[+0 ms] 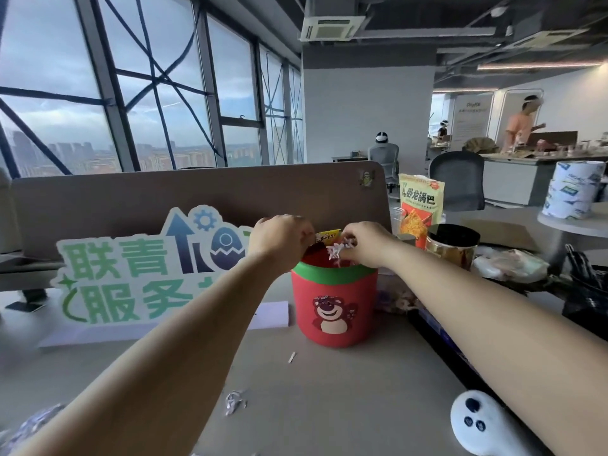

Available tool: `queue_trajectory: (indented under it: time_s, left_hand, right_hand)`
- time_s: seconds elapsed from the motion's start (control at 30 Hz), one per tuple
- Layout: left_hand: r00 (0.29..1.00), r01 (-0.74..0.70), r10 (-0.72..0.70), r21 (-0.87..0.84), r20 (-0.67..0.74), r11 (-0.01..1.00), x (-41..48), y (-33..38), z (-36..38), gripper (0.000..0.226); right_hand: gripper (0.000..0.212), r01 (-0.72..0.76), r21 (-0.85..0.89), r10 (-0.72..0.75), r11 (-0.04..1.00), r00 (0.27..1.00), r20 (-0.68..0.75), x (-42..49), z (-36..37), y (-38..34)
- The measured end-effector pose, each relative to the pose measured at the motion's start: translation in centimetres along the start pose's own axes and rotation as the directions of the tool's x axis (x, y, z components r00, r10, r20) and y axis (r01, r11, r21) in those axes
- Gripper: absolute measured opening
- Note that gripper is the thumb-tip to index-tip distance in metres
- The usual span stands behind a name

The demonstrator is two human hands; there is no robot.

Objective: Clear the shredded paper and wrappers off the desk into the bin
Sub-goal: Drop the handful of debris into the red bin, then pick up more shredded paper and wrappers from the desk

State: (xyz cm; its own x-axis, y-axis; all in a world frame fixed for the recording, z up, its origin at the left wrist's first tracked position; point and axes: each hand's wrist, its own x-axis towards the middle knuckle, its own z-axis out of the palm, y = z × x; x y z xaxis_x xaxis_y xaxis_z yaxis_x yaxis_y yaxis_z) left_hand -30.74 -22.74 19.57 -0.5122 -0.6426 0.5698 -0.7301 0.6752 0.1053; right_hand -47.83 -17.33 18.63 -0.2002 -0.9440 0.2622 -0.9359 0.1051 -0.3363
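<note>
Pinching shredded paper in the right grip and a yellow wrapper in the left grip, bin right underneath both. Just let go low inside the rim, no flicking, then grab the scraps on the table, well short of the grips.

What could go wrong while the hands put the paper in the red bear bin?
1. The shredded paper that the right hand pinches sits right over the rim of the bin, so loose strips might flutter onto the desk.
2. The left hand grips a yellow wrapper at the rim's far side; it might slip behind the bin.
3. The white controller lies close beside the right arm; pulling back could bump it.
</note>
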Motion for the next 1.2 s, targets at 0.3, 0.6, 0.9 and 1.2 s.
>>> queue_trajectory:
  time_s: [0.3, 0.6, 0.9, 1.2]
  left_hand:
    - [0.998, -0.041, 0.039, 0.023, 0.054, 0.999, 0.3, 0.1, 0.2, 0.025]
    - [0.998, 0.011, -0.008, -0.045, 0.065, 0.999, -2.8, 0.3, -3.0, 0.024]
    - [0.985, 0.133, -0.130, -0.016, 0.111, 0.991, -16.4, -4.1, -5.5, 0.022]
    - [0.932, 0.288, -0.295, 0.063, 0.211, 0.955, -31.5, -9.0, -4.7, 0.047]
  right_hand:
    - [0.037, 0.029, 0.045, -0.030, 0.999, 0.999, 0.036, 0.4, -0.3, 0.2]
    - [0.029, 0.120, 0.076, -0.116, 0.990, 0.992, -0.048, -2.7, -2.0, -2.1]
    - [0.019, 0.217, 0.256, -0.197, 0.942, 0.975, -0.101, -11.1, 4.5, -6.8]
    - [0.078, 0.189, 0.237, -0.255, 0.953, 0.923, 0.288, -20.2, 15.5, -10.1]
